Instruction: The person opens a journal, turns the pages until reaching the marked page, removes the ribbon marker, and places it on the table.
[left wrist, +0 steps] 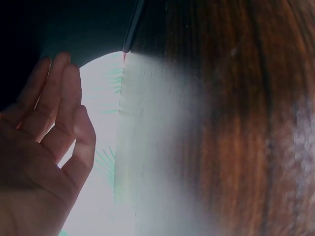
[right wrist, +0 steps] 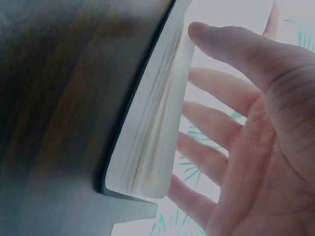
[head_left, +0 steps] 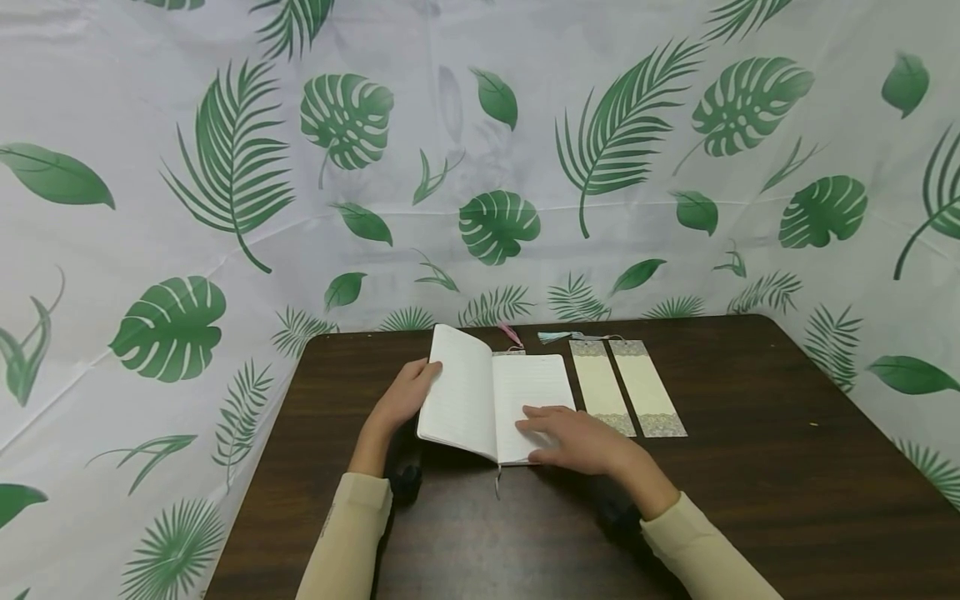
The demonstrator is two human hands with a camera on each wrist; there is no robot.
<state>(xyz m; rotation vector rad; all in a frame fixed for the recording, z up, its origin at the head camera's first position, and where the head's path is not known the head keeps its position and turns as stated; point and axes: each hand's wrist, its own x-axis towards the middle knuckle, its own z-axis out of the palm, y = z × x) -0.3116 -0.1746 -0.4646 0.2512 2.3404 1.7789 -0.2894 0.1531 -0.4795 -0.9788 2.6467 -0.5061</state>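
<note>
A notebook (head_left: 536, 392) lies spread on the dark table, its left side tilted up. My left hand (head_left: 408, 392) holds that raised side by its outer edge, thumb over the page. From the left wrist, the fingers of the left hand (left wrist: 59, 118) show under the dark cover (left wrist: 93, 29); the thumb is hidden. My right hand (head_left: 581, 437) has its fingers stretched over the right page. Up close at the right wrist, the thumb of this right hand (right wrist: 246, 123) is at the edge of the page block (right wrist: 147, 142), fingers spread and fairly straight.
Two cream bookmarks (head_left: 602, 383) with patterned ends lie right of the notebook, a pale blue tassel (head_left: 555, 337) above them. A pink tassel (head_left: 512, 334) sticks out behind the notebook. A ribbon (head_left: 497, 482) hangs from its spine. Leaf-print cloth (head_left: 420, 192) surrounds the table (head_left: 765, 450).
</note>
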